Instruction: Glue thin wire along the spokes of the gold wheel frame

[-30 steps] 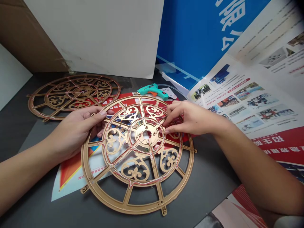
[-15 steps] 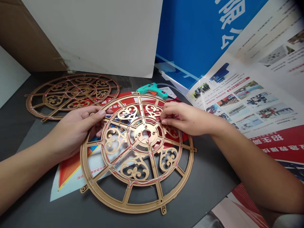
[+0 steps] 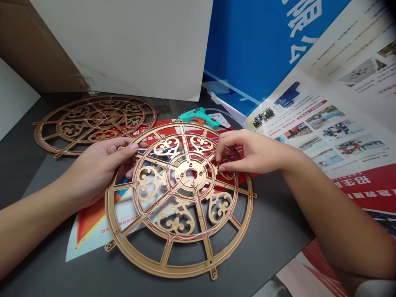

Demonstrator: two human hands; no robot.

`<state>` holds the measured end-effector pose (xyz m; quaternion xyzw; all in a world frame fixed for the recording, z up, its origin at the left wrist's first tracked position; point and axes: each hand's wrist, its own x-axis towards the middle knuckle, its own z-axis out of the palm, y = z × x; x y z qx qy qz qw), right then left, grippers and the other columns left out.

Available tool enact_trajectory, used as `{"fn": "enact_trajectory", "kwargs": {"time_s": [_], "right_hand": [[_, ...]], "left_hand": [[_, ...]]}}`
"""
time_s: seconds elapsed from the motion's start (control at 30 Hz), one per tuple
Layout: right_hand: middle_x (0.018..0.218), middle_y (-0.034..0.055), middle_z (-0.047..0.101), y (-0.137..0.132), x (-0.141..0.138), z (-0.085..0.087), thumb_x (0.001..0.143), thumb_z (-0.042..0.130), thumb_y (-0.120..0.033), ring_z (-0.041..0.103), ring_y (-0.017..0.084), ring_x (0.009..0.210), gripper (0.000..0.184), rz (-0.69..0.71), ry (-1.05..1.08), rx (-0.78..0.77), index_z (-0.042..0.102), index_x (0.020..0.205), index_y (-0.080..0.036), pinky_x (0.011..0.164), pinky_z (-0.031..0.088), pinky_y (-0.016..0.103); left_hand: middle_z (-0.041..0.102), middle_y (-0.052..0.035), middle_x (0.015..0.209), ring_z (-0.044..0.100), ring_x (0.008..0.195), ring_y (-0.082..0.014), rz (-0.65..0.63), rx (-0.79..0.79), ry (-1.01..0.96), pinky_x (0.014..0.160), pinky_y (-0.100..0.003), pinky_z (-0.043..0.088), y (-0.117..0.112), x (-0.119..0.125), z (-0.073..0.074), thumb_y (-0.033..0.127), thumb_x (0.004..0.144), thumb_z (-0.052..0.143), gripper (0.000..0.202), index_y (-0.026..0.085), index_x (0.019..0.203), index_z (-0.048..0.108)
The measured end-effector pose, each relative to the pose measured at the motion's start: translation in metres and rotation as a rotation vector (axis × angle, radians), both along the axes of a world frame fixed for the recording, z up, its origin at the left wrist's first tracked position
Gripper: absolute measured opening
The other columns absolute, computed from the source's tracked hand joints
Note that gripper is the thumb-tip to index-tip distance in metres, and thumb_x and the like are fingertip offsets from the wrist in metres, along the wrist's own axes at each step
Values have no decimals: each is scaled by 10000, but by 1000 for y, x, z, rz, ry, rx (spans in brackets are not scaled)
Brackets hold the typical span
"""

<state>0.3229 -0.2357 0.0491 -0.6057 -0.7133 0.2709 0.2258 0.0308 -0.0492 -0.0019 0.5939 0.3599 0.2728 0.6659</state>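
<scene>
The light here is bright, soft and even, so you can see well. Under your left hand [image 3: 95, 171] and your right hand [image 3: 253, 154], the shadows are faint. The gold wheel [image 3: 161, 266] has a soft shine and casts only light shade on the dark desk [image 3: 266, 235]. The shiny poster [image 3: 328, 119] looks a bit pale. Its far part at the upper right looks soft and blurry. A dark smudge [image 3: 388, 6] fills the top right corner, and things bend and stretch near the edges.
</scene>
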Motion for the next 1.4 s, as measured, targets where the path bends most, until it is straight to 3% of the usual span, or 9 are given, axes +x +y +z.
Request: {"fn": "enact_trajectory", "kwargs": {"time_s": [0.17,0.3,0.4,0.5,0.6,0.73,0.97,1.17,1.4], "right_hand": [[1023,65,742,0,-3,-2,904,752,-293,664,187,904,112,2,-27,19,808,966,-218,795,578,350],[838,17,652,0,-5,-7,879,710,-212,570,162,763,82,-76,-2,128,754,947,-224,698,492,339],[814,-24,537,1,-6,-10,877,841,-334,496,146,735,256,-228,99,351,644,1019,-251,675,443,328],[799,-27,524,4,-3,-10,852,912,-535,467,139,710,440,-371,169,474,575,907,-258,653,418,332],[700,-21,550,5,-1,-9,863,882,-615,460,132,636,460,-364,141,385,627,793,-238,593,382,337],[623,-1,633,4,-3,-8,921,804,-529,493,124,570,362,-244,-3,114,766,775,-200,546,353,336],[803,53,803,4,-14,-5,1003,685,-424,589,140,632,313,-169,-191,70,869,875,-205,603,415,348],[746,31,768,3,-20,-6,993,690,-307,528,116,596,239,-56,-221,77,844,855,-188,619,394,344],[623,-44,552,7,-19,-13,1033,657,-352,422,103,555,235,-124,71,29,701,870,-188,558,345,301]], "left_hand": [[704,-21,625,558,429,-95,12,-10,-5,391,-156,496,-2,1,1,232,777,839,109,176,831,763],[699,-19,607,551,414,-96,24,-36,-11,378,-152,478,-3,2,3,215,774,831,97,180,825,756],[685,-16,583,555,412,-101,29,-47,-12,378,-149,476,-4,4,5,210,782,812,77,184,807,744],[680,-19,572,554,412,-102,32,-52,-9,372,-144,464,-5,6,7,201,796,788,55,180,806,738],[664,-9,559,544,405,-96,32,-48,-15,369,-138,457,-6,5,7,191,801,778,43,175,810,739],[680,-12,582,550,409,-97,30,-34,-9,376,-148,473,-5,3,5,195,785,799,67,172,823,749],[686,-11,579,557,403,-97,45,-42,-4,369,-147,467,-6,3,7,191,774,788,48,175,789,744],[659,-1,574,555,421,-101,14,-26,-12,386,-155,483,-4,1,5,227,745,836,127,175,833,760],[689,-8,600,568,424,-95,1,-29,-30,389,-138,477,-2,1,2,207,793,822,105,173,849,739]]}}
